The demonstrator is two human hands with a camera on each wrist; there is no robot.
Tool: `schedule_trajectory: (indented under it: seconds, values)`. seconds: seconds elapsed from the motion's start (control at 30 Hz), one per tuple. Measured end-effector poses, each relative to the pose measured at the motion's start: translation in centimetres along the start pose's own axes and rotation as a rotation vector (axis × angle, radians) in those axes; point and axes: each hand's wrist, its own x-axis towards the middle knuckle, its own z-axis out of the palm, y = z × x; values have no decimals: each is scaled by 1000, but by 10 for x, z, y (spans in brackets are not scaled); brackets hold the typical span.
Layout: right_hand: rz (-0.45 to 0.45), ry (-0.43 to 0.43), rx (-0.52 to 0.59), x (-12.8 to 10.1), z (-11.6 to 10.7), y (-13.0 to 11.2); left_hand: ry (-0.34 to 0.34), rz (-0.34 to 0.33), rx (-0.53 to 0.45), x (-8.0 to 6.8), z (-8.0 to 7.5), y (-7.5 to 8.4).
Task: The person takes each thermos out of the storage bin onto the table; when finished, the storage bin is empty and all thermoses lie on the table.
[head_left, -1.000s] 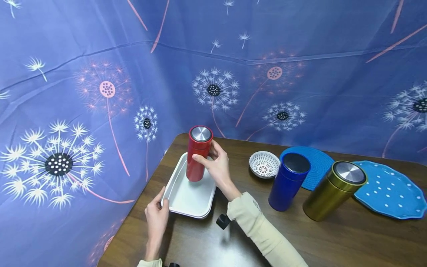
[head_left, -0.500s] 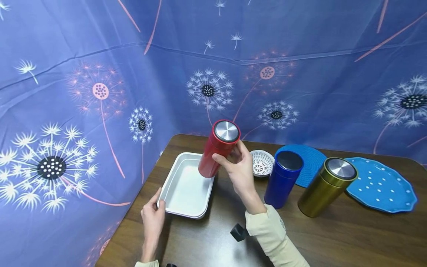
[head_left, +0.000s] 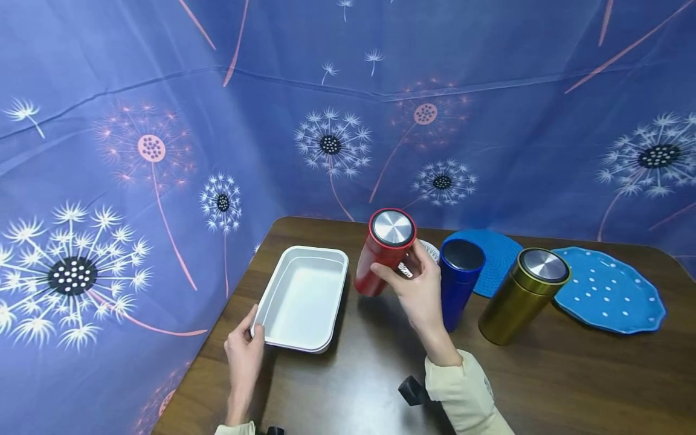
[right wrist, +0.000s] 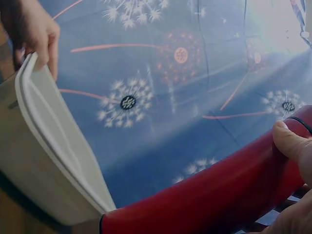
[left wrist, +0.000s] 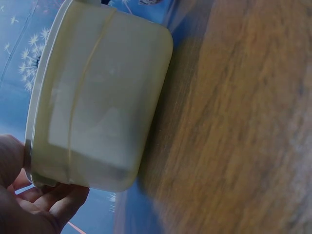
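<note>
**Entry: red canister lifted out of the tray, now over the bench**

- Red canister (head_left: 385, 251): I log it in the right hand (head_left: 421, 290), fingers curled round its upper body just under the steel lid. It is tilted, base towards the white tray (head_left: 302, 297), and I cannot tell whether that base touches the wood. A second ago it stood inside the tray; half a second ago it hung over the tray's right rim. It is now right of the tray, near the far edge of the bench (head_left: 571, 380). My reading: the removal is done, and setting it down remains.
- White tray: empty, near the left edge of the bench. The left hand (head_left: 243, 356) grips its near-left corner, thumb over the rim, as before.
- Blue canister (head_left: 460, 281): just right of the right hand.
- Gold canister (head_left: 524, 296): beside the blue one.
- Patterned bowl (head_left: 429, 249): mostly hidden behind the red canister and fingers.
- Blue mat (head_left: 502, 260) and blue dotted plate (head_left: 609, 291): towards the far-right corner.
</note>
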Motion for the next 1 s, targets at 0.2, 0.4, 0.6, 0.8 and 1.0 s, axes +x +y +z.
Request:
schedule_trajectory:
  seconds: [0.2, 0.4, 0.6, 0.8, 1.0]
  values:
    - [54, 9, -80, -7, -5, 16, 10, -20, 24, 0, -2, -1]
    - [146, 47, -122, -11, -7, 28, -13, -38, 4, -1, -2, -2]
    - [199, 52, -148, -14, -3, 18, -5, -46, -5, -2, -2, -2]
    - [216, 68, -191, -16, -2, 11, -18, -55, -17, -2, 0, 0]
    - [204, 80, -191, -17, -4, 14, -23, -52, -18, -2, 1, 2]
